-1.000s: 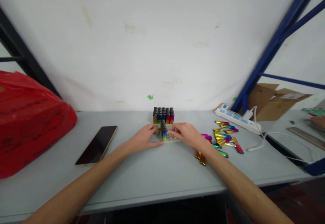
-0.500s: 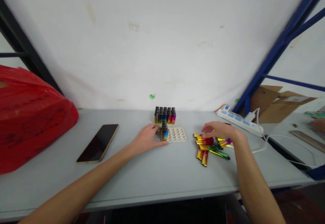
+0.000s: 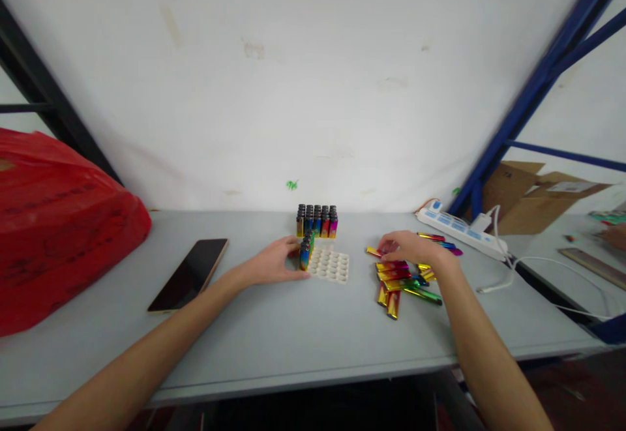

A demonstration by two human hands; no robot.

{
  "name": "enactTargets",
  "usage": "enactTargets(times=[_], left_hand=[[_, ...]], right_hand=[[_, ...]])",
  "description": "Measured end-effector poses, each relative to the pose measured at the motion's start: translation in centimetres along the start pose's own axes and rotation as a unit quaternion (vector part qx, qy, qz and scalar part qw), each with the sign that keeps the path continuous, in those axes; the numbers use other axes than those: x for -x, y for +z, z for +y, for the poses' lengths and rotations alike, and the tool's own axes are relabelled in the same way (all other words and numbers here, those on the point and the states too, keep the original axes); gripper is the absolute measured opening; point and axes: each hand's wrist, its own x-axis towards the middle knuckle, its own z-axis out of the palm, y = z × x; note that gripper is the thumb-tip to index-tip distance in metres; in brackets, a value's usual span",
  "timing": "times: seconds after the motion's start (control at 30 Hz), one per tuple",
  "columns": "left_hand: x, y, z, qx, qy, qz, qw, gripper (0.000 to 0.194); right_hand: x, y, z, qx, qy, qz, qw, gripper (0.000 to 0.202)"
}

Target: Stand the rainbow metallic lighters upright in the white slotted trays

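Note:
My left hand [image 3: 276,260] curves around the left end of a white tray with round holes [image 3: 336,268], its thumb along the near side and fingers behind. At that end stands a row of upright lighters [image 3: 305,253], blue and green with black tops. Over on the right, my right hand [image 3: 403,247] has its fingertips closed on a gold-and-red lighter [image 3: 373,252], which pokes out to the left; its other end is hidden by the fingers. Just below that hand lies a loose pile of shiny multicoloured lighters [image 3: 395,276].
Behind the tray stands a block of upright lighters [image 3: 317,222]. A phone [image 3: 190,276] and a red plastic bag [image 3: 63,229] are at left. At right lie a power strip [image 3: 462,230] and a white cable [image 3: 503,285], with a cardboard box [image 3: 523,203] beyond.
My left hand and the tray have shifted slightly left, and the tray has turned a little. My right hand has moved left with a gold-and-red lighter, uncovering several lighters near the power strip.

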Motion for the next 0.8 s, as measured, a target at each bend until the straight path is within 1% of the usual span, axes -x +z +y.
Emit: enactTargets(times=[0.07, 0.13, 0.27, 0.4, 0.47, 0.5, 0.57, 0.67, 0.8], left_hand=[[0.0, 0.2, 0.1, -0.007, 0.0, 0.002, 1.0, 0.055], [0.0, 0.6, 0.2, -0.012, -0.011, 0.011, 1.0, 0.06], [-0.3, 1.3, 0.6, -0.014, -0.028, 0.032, 0.999, 0.078], [-0.3, 1.7, 0.7, -0.007, -0.028, 0.034, 0.999, 0.08], [-0.3, 1.6, 0.8, -0.006, -0.025, 0.03, 0.999, 0.077], [-0.3, 1.5, 0.8, -0.006, -0.023, 0.029, 0.999, 0.075], [-0.2, 1.3, 1.1, -0.008, -0.021, 0.029, 0.999, 0.072], [-0.1, 1.2, 1.5, -0.014, -0.027, 0.028, 0.999, 0.068], [-0.1, 1.3, 1.9, -0.017, -0.049, 0.03, 0.998, 0.066]], right_hand=[[-0.3, 0.2, 0.1, 0.03, 0.005, 0.005, 1.0, 0.018], [-0.5, 0.5, 0.2, 0.041, 0.006, 0.025, 0.999, 0.016], [-1.0, 1.0, -0.2, 0.004, -0.014, 0.09, 0.996, 0.022], [-1.7, 1.6, -2.0, -0.039, -0.082, 0.186, 0.978, 0.031], [-2.1, 2.3, -3.4, -0.086, -0.105, 0.239, 0.961, 0.038], [-2.4, 2.7, -4.0, -0.122, -0.109, 0.255, 0.953, 0.041], [-2.8, 3.5, -5.3, -0.21, -0.107, 0.264, 0.935, 0.045], [-3.2, 4.7, -6.6, -0.324, -0.103, 0.237, 0.91, 0.05], [-3.3, 5.7, -7.8, -0.379, -0.118, 0.207, 0.894, 0.061]])
